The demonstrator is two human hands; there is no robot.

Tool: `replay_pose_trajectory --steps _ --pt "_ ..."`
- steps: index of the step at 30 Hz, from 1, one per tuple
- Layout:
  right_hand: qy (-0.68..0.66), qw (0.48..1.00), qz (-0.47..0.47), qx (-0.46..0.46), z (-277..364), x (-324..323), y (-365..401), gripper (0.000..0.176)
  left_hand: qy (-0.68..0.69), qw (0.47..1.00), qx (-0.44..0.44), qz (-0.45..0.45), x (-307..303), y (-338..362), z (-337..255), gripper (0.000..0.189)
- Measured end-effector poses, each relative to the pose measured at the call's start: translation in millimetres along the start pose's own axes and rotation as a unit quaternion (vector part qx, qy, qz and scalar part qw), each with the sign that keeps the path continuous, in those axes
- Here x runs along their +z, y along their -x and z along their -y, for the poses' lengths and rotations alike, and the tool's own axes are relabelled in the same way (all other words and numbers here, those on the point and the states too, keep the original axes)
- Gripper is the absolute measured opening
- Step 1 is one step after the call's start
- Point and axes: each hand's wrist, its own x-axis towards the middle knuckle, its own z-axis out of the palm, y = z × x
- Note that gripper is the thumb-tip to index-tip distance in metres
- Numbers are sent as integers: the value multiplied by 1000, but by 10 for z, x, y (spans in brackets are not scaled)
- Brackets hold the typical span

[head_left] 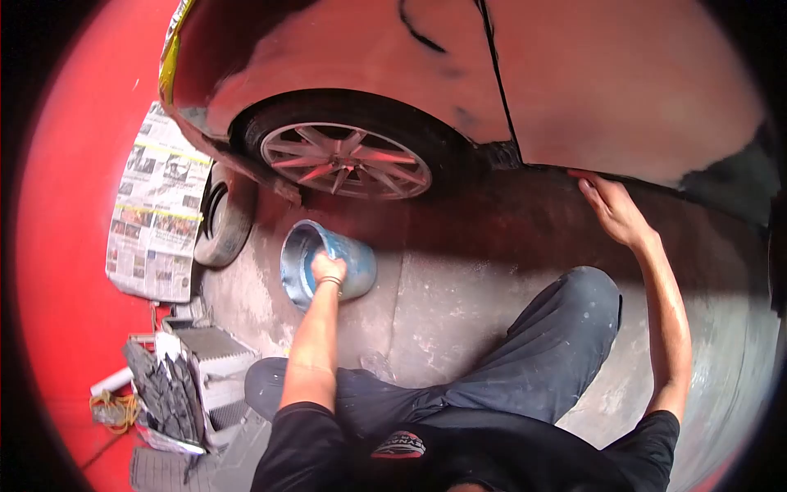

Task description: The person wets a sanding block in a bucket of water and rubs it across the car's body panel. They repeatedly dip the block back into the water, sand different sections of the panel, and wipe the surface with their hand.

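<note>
My left hand [329, 267] reaches into the mouth of a blue bucket [358, 266] on the concrete floor. Its fingers look curled at the bucket's rim and inside, and what they hold, if anything, cannot be made out. My right hand [611, 205] is raised to the lower edge of a car door [623, 90], fingertips at the sill and partly hidden by it. The car's body has dull reddish and dark patches. Its spoked wheel [344, 160] stands behind the bucket.
A loose tire [225, 217] leans beside a newspaper-covered panel [156, 213] at the left. Below it lie a radiator-like part [209, 340], dark scraps [168, 394] and an orange cord [117, 410]. My bent legs [525, 361] are on the floor near the car.
</note>
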Motion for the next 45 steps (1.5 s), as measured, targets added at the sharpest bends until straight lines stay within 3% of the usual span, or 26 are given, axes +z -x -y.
replay_pose_trajectory --steps 2,5,7,10,11,13,15,18,21,23,27,31,32,34,35,37,41,43,44,45 --pt "-36 996 60 56 -276 -16 -3 49 28 999 33 9 -180 44 23 31" --pt "-38 988 141 53 -259 -17 -181 47 8 994 113 11 -312 421 -143 33" --pt "-57 978 201 -2 -282 55 -431 46 -16 983 184 20 -568 874 -451 38" --pt "-94 959 255 -79 20 181 -758 46 -98 969 199 107 -814 1413 -773 43" --pt "-112 953 259 -112 103 228 -875 46 -68 960 238 128 -885 1620 -891 46" --pt "-139 940 259 -173 266 343 -1022 44 -118 939 286 150 -823 1965 -1057 43" --pt "-183 921 241 -247 433 476 -1108 41 -79 922 341 165 -725 2285 -1261 42" --pt "-178 903 278 -273 584 693 -1207 35 -97 883 390 245 -368 2690 -1456 32" --pt "-152 900 342 -223 380 1201 -1199 33 -129 822 448 328 -50 3053 -1697 22" --pt "-62 897 397 -182 256 1501 -1112 34 -68 793 546 260 313 3334 -1597 16" --pt "85 889 449 -36 -154 2149 -838 46 -26 765 591 254 547 3520 -1698 19" --pt "-103 916 331 202 -827 2602 -559 62 2 747 613 258 643 3476 -1900 21" --pt "-214 887 279 299 -719 2406 -484 72 8 739 615 276 615 3493 -1905 22" --pt "-246 879 183 365 -892 2325 -291 84 18 723 620 305 592 3421 -1998 23" --pt "-195 910 147 334 -1041 2352 -157 87 6 713 630 308 600 3404 -2013 23" --pt "40 938 115 326 -598 2151 7 90 -19 700 642 312 659 3353 -2061 21" --pt "198 874 149 417 -283 2275 250 75 2 668 671 320 770 3216 -2076 12" --pt "243 851 249 393 -301 2366 241 64 33 684 633 362 918 3190 -2006 14" --pt "262 838 291 381 -386 2462 228 63 42 626 686 369 931 3081 -2001 19" --pt "280 823 330 368 -495 2588 198 63 -108 559 683 457 615 2874 -2200 28"
